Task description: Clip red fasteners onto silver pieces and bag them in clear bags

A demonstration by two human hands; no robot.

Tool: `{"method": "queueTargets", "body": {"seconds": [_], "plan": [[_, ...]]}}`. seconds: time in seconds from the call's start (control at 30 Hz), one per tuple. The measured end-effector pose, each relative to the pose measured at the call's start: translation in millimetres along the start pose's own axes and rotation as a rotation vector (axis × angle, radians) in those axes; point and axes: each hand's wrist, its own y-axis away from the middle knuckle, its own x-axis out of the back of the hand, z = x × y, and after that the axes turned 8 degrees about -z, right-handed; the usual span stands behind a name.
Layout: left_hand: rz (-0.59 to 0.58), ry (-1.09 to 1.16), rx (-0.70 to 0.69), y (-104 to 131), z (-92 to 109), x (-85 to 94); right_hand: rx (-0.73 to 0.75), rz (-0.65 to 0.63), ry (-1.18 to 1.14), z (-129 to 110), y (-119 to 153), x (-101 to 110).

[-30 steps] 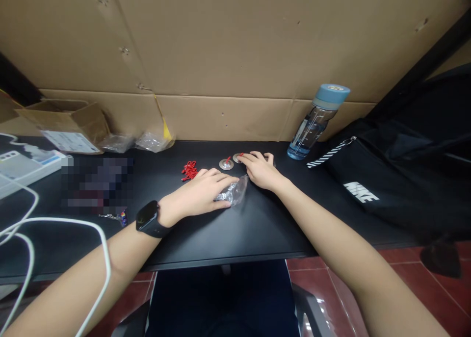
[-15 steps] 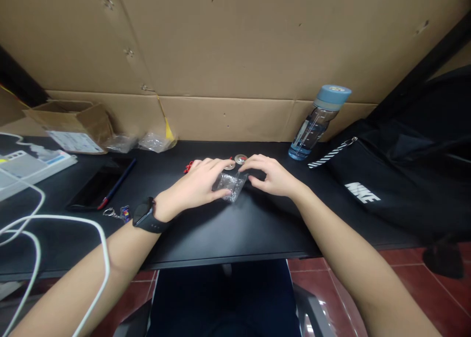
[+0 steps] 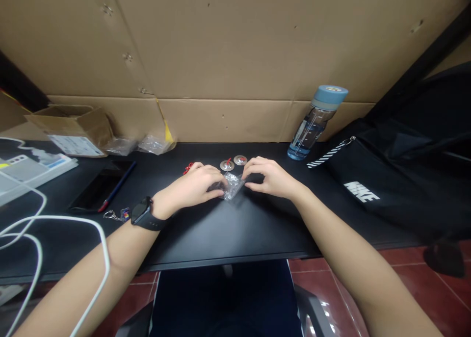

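A crumpled clear plastic bag (image 3: 232, 186) is between my two hands, low over the black desktop. My left hand (image 3: 200, 184) has its thumb and fingers closed on the bag's left side. At the bag's upper right edge, the bent fingertips of my right hand (image 3: 268, 176) pinch the plastic. Just behind the bag lie two small round metal cymbals, a left one (image 3: 227, 166) and a right one (image 3: 240, 160), each with red cord at its centre. A knotted red cord (image 3: 188, 168) shows partly behind my left hand.
Left on the desk (image 3: 235, 234) are a cardboard box (image 3: 79, 131), plastic wrappers (image 3: 154, 143), a dark tablet (image 3: 99, 187) with a pen (image 3: 117, 186), a keyring (image 3: 119, 214) and a power strip (image 3: 37, 175). A white cable (image 3: 66, 218) crosses my left forearm. A water bottle (image 3: 311, 126) and black bag (image 3: 397, 180) stand right.
My left hand has drawn back slightly left and its fingers have curled in on the plastic bag. Both cymbals now show more fully. The right hand has barely shifted.
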Motion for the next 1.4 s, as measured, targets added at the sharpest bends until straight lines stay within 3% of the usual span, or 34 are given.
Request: {"method": "queueTargets", "body": {"seconds": [0.17, 0.37, 0.47, 0.6, 0.8, 0.9, 0.97, 1.1, 1.23, 1.4], "plan": [[-0.033, 0.016, 0.0, -1.8, 0.6, -2.6, -0.019, 0.042, 0.01, 2.0, 0.4, 2.1], [-0.012, 0.019, 0.025, -3.7, 2.8, -5.2, -0.04, -0.046, 0.024, 4.9, 2.3, 10.4], [-0.009, -0.001, 0.015, -3.4, 3.6, -5.2, -0.021, -0.007, -0.027, 6.2, 7.5, 19.2], [-0.006, 0.003, -0.009, -3.0, 4.0, -7.9, -0.086, 0.238, -0.107, 10.0, 14.9, 31.1], [-0.033, 0.017, -0.077, -2.7, 5.8, -8.4, -0.234, 0.776, -0.002, 18.4, 14.2, 33.5], [0.077, -0.012, -0.056, -1.1, 11.7, 0.6, -0.265, 0.896, 0.025, 14.2, 11.0, 27.3], [0.248, -0.044, -0.016, 0.2, 18.3, 7.9, -0.252, 0.868, 0.047, 6.8, 8.7, 21.4], [0.558, -0.108, 0.057, 0.8, 29.7, 14.4, -0.141, 0.667, 0.07, -9.6, 3.8, 9.1], [0.634, -0.111, 0.149, -2.7, 28.0, 8.3, -0.002, 0.585, 0.062, -13.7, -0.1, 0.1], [0.622, -0.161, 0.127, -6.3, 18.7, 4.5, 0.082, 0.545, 0.073, -9.6, -2.7, -2.9]]}}
